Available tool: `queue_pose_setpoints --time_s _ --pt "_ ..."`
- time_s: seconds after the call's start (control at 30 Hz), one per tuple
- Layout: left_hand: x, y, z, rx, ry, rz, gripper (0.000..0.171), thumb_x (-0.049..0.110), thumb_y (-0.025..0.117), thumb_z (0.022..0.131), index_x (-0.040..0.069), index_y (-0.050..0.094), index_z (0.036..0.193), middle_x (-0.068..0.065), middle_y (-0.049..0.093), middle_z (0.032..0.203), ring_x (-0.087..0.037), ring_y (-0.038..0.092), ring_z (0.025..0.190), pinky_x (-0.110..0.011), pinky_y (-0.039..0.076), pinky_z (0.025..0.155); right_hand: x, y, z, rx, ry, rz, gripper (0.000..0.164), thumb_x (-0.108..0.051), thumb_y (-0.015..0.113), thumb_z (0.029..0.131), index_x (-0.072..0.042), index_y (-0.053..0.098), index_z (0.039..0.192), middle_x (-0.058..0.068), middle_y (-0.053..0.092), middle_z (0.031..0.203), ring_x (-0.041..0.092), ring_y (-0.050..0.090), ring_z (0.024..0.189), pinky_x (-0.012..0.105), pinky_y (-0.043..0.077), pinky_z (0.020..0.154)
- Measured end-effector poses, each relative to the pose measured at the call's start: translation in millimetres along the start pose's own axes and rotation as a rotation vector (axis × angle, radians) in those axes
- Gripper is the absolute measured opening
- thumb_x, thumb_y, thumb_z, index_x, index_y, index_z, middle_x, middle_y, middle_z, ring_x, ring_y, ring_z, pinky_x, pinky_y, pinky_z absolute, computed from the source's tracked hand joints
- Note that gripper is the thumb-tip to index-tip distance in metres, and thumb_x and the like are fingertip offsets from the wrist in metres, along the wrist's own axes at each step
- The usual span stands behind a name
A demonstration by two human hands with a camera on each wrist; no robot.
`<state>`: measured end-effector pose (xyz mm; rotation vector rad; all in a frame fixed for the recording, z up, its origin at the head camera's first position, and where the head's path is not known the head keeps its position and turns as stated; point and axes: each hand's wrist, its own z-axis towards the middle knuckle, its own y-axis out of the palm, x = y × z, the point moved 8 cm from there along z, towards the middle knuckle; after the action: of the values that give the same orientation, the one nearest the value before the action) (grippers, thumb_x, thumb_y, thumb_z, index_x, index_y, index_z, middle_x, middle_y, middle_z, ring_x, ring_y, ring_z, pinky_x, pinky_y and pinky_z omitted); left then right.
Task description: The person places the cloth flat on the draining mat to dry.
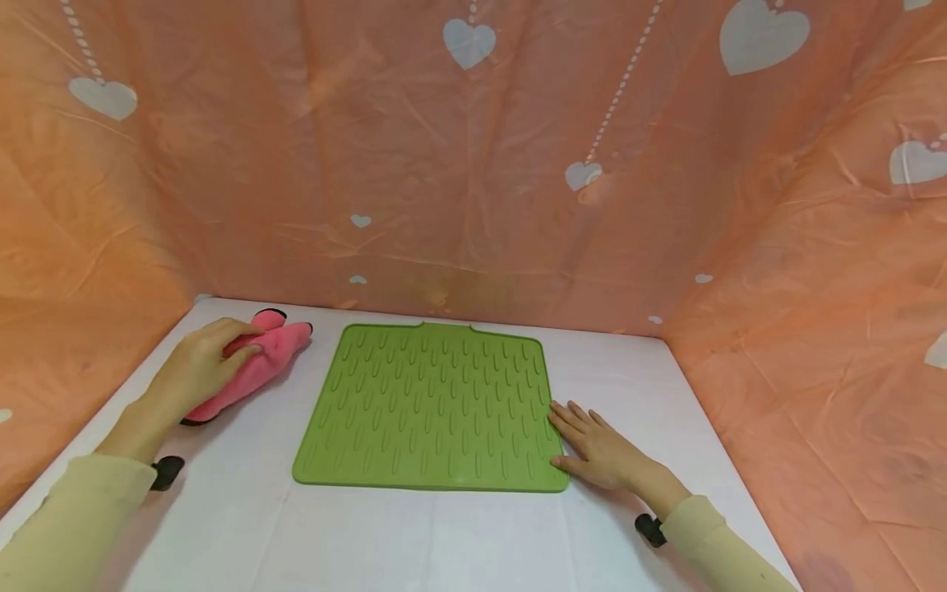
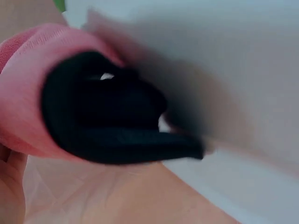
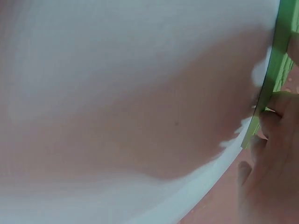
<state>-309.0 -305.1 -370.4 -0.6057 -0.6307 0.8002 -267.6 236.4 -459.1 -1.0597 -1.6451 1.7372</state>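
My left hand [image 1: 196,362] grips a soft pink piece of cloth [image 1: 277,349] with black trim at its ends, at the left of the table. Two short black-tipped parts point up and right, while the lower end lies near the wrist. Up close in the left wrist view, a wide black-edged opening of the pink cloth [image 2: 28,88] faces the camera, like that of a small garment. A green ridged mat [image 1: 436,403] lies flat in the middle. Along its right edge rest the spread, straight fingers of my right hand [image 1: 599,448]; the right wrist view shows fingertips at the mat's rim [image 3: 266,88].
A white-covered table [image 1: 355,543] carries everything. Orange sheeting [image 1: 473,205] with pale hearts hangs behind it and at both sides. Each wrist has a small black device [image 1: 168,473] beside the sleeve cuff.
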Motion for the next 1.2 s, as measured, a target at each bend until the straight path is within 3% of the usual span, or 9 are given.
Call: queue_pose_setpoints --time_s 0.07,0.13,0.37,0.63,0.93,1.2 --pt "3.4 -4.7 5.5 0.028 0.000 -0.019 0.039 -0.005 0.087 0.076 0.003 0.073 0.112 -0.014 0.072 0.103 -0.033 0.065 0.097 0.002 0.029 0.092 -1.9 -0.7 0.3 -0.001 -0.015 0.006 0.074 -0.042 0.060 0.105 0.005 0.038 0.157 0.021 0.032 0.166 0.047 0.027 0.152 0.064 0.024 0.121" --pt "8.3 -8.7 11.2 0.050 0.000 -0.033 0.039 -0.006 0.087 0.076 0.002 0.074 0.112 -0.015 0.072 0.103 -0.034 0.065 0.099 0.004 0.026 0.095 -3.8 -1.0 0.4 -0.001 -0.032 0.012 0.073 -0.040 0.060 0.105 0.007 0.037 0.157 0.022 0.032 0.166 0.048 0.027 0.152 0.063 0.025 0.121" --pt "33.7 -15.1 30.2 0.096 0.039 -0.069 0.037 -0.007 0.088 0.074 0.001 0.075 0.109 -0.015 0.072 0.102 -0.033 0.064 0.098 0.000 0.028 0.096 -7.1 1.4 -1.2 -0.010 -0.074 0.015 0.071 -0.036 0.059 0.107 0.010 0.036 0.155 0.025 0.030 0.165 0.048 0.026 0.152 0.062 0.025 0.121" --pt "65.2 -10.7 51.2 0.118 0.099 -0.138 0.034 -0.007 0.087 0.076 0.004 0.078 0.107 -0.010 0.073 0.099 -0.024 0.066 0.092 -0.003 0.035 0.089 -9.4 3.2 -1.1 -0.015 -0.112 0.002 0.065 -0.031 0.056 0.109 0.011 0.036 0.155 0.026 0.032 0.165 0.048 0.028 0.152 0.062 0.027 0.120" --pt "103.4 8.0 73.8 0.104 0.170 -0.235 0.032 -0.008 0.086 0.078 0.005 0.078 0.106 -0.008 0.074 0.100 -0.022 0.067 0.093 -0.007 0.040 0.087 -10.9 4.6 -1.6 -0.011 -0.140 0.015 0.062 -0.027 0.055 0.109 0.011 0.037 0.155 0.025 0.032 0.164 0.047 0.029 0.151 0.063 0.028 0.119" --pt "133.8 37.9 87.5 0.082 0.209 -0.325 0.030 -0.005 0.086 0.080 0.005 0.077 0.107 -0.008 0.074 0.103 -0.022 0.068 0.096 -0.010 0.045 0.084 -14.6 5.0 -1.7 -0.021 -0.147 0.011 0.059 -0.025 0.054 0.110 0.010 0.038 0.154 0.024 0.033 0.164 0.044 0.030 0.152 0.060 0.028 0.120"
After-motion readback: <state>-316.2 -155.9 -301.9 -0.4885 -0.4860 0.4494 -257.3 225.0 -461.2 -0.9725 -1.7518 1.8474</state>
